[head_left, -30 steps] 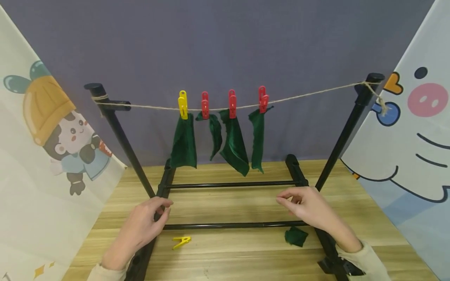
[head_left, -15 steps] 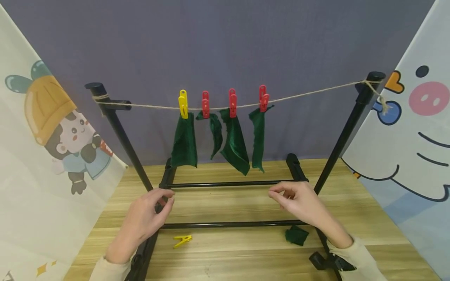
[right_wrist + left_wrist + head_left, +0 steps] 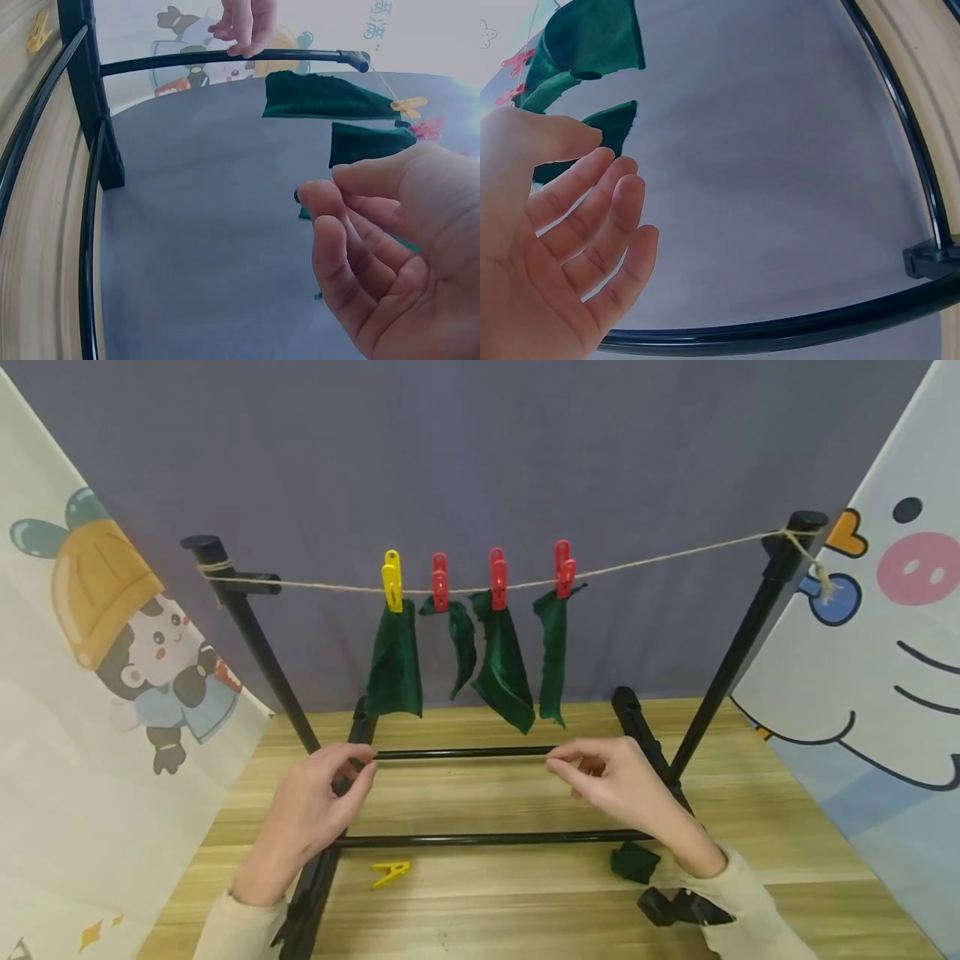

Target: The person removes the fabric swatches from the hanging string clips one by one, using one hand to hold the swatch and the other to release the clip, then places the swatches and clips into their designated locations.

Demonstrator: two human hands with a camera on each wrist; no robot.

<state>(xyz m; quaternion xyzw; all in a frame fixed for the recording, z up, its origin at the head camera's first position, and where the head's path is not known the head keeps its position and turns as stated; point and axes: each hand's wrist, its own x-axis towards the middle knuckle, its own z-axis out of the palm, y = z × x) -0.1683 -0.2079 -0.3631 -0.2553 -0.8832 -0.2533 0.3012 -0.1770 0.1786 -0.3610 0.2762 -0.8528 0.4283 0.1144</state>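
Note:
My left hand (image 3: 315, 810) hovers beside the left post of a black frame, its fingers loosely bent and holding nothing. The right hand (image 3: 618, 785) hangs in the air inside the frame, thumb close to the fingertips; nothing shows between them in the right wrist view. Above and between the hands, several dark green cloth pieces (image 3: 501, 668) hang from a twine line (image 3: 675, 557). A yellow clothespin (image 3: 392, 581) pins the leftmost cloth (image 3: 395, 664). Three red clothespins (image 3: 498, 578) pin the others. Neither hand touches a cloth or a clothespin.
A yellow clothespin (image 3: 391, 872) lies on the wooden table (image 3: 487, 902) at the front left. A crumpled green cloth (image 3: 634, 862) lies at the front right. The frame has black posts (image 3: 731, 668) and low crossbars (image 3: 487, 840). Printed sheets stand at both sides.
My right hand has moved left and slightly up, toward the middle of the frame. The left hand has risen a little. The cloths and clothespins stay as they were.

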